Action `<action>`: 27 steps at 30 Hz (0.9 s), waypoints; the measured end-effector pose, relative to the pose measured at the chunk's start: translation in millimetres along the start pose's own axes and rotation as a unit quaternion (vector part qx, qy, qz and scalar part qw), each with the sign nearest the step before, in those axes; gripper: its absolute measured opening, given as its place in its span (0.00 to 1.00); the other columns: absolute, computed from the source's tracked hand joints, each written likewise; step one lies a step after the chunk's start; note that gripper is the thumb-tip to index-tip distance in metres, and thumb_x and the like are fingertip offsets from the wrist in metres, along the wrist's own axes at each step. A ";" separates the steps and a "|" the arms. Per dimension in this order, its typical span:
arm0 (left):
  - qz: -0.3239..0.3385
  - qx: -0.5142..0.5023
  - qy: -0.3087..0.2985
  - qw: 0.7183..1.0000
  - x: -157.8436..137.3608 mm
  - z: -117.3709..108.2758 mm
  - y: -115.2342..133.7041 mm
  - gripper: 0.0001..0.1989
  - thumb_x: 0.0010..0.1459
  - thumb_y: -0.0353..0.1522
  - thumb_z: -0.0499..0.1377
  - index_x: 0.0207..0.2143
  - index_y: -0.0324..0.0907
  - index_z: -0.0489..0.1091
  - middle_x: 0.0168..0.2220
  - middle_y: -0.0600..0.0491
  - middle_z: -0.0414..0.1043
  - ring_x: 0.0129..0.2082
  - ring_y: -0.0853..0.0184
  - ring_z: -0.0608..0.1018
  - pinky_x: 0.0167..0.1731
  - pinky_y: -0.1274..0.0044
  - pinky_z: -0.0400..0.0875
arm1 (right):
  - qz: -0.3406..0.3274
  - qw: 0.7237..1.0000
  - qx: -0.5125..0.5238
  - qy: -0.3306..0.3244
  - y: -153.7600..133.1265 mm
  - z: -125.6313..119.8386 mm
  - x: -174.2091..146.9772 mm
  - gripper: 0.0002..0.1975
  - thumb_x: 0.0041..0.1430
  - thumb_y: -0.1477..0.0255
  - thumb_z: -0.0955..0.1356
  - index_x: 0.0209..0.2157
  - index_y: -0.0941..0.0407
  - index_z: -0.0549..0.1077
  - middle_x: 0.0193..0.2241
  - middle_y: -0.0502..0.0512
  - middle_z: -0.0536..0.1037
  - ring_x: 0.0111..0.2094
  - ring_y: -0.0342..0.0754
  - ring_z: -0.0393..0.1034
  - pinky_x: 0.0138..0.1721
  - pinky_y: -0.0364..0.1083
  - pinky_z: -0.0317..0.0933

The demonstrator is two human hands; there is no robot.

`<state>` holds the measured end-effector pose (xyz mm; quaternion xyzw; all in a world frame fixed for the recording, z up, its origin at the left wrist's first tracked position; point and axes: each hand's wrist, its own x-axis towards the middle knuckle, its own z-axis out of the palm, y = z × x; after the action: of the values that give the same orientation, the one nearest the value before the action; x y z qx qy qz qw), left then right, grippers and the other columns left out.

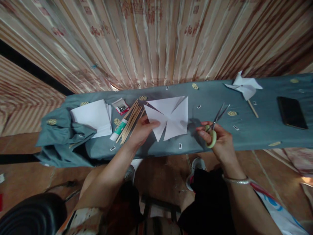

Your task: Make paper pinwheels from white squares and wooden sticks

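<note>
A white square paper (178, 119) lies at the middle of the cloth-covered table, with slits cut from its corners toward the centre. My left hand (142, 130) pinches its left side, thumb on top and fingers underneath. To the right of the paper, my right hand (221, 138) holds scissors (213, 129) by their light green handles. The blades are slightly apart and point away from me, clear of the paper. Just left of my left hand lie a bundle of wooden sticks (130, 120) and a white-and-green glue stick (119, 130).
A stack of white paper (91, 116) sits at the left, beside a small open red-and-white box (120, 106) of metal pieces. Farther right are a paper pinwheel (244, 87) on a stick and a black phone (292, 112). A patterned curtain (156, 42) hangs behind the table.
</note>
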<state>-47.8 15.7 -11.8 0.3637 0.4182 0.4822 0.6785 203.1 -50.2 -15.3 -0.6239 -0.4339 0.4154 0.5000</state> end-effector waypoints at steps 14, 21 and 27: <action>-0.072 -0.033 -0.056 0.995 -7.8 10.6 -7.2 0.20 0.38 0.37 0.71 0.36 0.39 0.78 0.35 0.47 0.81 0.40 0.55 0.81 0.44 0.66 0.73 | 0.081 0.994 0.050 -0.061 8.0 28.9 -3.3 0.23 0.35 0.57 0.78 0.32 0.53 0.72 0.21 0.45 0.72 0.22 0.43 0.61 0.25 0.44 0.58; -0.051 -0.059 -0.103 0.992 -13.1 19.0 -17.1 0.27 0.44 0.48 0.69 0.43 0.42 0.76 0.49 0.45 0.77 0.53 0.52 0.76 0.52 0.63 0.69 | 0.045 0.998 0.044 0.022 7.8 39.1 -0.5 0.19 0.38 0.61 0.77 0.30 0.53 0.70 0.21 0.44 0.69 0.24 0.42 0.60 0.27 0.43 0.57; -0.026 0.011 -0.074 0.997 -18.8 35.5 -33.1 0.22 0.41 0.39 0.72 0.40 0.40 0.77 0.45 0.45 0.79 0.51 0.53 0.77 0.55 0.63 0.67 | 0.024 0.999 0.039 0.013 8.1 54.9 -1.8 0.21 0.40 0.59 0.77 0.33 0.54 0.72 0.22 0.44 0.72 0.24 0.42 0.64 0.28 0.43 0.62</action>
<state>-7.1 -14.5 -23.8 0.3944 0.3816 0.4316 0.7159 151.4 -38.5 -31.6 -0.6194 -0.3959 0.4352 0.5198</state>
